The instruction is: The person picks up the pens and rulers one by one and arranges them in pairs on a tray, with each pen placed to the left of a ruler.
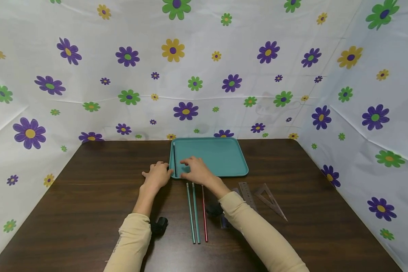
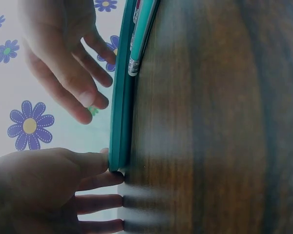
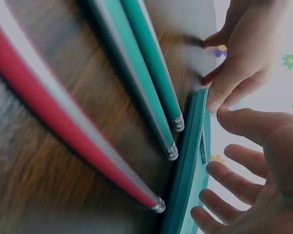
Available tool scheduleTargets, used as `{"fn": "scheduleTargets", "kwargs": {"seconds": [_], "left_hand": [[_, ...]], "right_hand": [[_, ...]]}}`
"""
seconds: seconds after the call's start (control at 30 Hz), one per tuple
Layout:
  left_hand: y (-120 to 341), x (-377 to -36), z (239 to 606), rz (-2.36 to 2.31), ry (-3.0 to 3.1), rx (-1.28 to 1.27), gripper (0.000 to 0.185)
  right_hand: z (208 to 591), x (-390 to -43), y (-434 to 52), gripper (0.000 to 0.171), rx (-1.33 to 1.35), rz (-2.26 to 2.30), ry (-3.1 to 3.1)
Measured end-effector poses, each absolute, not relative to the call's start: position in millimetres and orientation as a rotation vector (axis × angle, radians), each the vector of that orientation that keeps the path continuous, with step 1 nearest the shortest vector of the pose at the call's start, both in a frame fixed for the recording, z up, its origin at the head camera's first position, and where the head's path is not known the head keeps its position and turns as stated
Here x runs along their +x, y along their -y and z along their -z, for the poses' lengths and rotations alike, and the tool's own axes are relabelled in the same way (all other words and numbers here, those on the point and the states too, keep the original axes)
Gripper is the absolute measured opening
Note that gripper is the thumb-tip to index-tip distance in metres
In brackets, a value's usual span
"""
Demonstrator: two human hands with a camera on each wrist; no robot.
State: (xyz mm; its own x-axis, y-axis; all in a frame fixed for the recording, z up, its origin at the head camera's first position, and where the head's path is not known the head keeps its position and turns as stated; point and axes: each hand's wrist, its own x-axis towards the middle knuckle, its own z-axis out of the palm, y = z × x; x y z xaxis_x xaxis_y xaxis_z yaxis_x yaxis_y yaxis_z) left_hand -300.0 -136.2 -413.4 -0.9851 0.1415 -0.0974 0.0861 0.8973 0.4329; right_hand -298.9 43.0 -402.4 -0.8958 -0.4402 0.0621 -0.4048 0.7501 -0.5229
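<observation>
At the near left corner of the teal tray (image 1: 214, 156) is my left hand (image 1: 157, 175). Its thumb meets the rim, and its straight fingers reach down to the table outside the tray. My right hand (image 1: 198, 170) hovers over the tray's left part, fingers spread and nothing in them. Between the hands, a dark pencil (image 1: 175, 160) lies in the tray along its left side. Two green pencils (image 1: 191, 213) and a red pencil (image 1: 204, 213) lie side by side in front of the tray, eraser ends (image 3: 173, 152) toward it.
Right of the pencils lie a clear ruler (image 1: 247, 195) and a clear set square (image 1: 271, 200). Another clear piece (image 1: 224, 222) is partly hidden under my right forearm. The dark wooden table (image 1: 98, 189) backs onto a flower-print cloth (image 1: 197, 68).
</observation>
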Motion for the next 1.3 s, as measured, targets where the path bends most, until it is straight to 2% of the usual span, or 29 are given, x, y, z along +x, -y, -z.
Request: {"fn": "scheduleTargets", "kwargs": {"seconds": [0.23, 0.63, 1.03, 1.3], "left_hand": [[137.5, -300.3, 413.9, -0.645, -2.93, 0.187, 0.048], [136.9, -300.7, 414.2, -0.658, -2.927, 0.171, 0.05], [138.3, -299.5, 412.3, -0.68, -2.917, 0.192, 0.049], [140.1, -298.9, 412.3, -0.684, -2.914, 0.194, 0.048]], "right_hand": [[400.2, -294.7, -53.7, 0.064, -0.721, 0.757, -2.879], [393.9, -284.6, -75.7, 0.069, -0.741, 0.752, -2.817], [388.6, -274.3, -97.9, 0.083, -0.741, 0.688, -2.756], [386.4, -261.5, -108.2, 0.087, -0.707, 0.696, -2.726]]}}
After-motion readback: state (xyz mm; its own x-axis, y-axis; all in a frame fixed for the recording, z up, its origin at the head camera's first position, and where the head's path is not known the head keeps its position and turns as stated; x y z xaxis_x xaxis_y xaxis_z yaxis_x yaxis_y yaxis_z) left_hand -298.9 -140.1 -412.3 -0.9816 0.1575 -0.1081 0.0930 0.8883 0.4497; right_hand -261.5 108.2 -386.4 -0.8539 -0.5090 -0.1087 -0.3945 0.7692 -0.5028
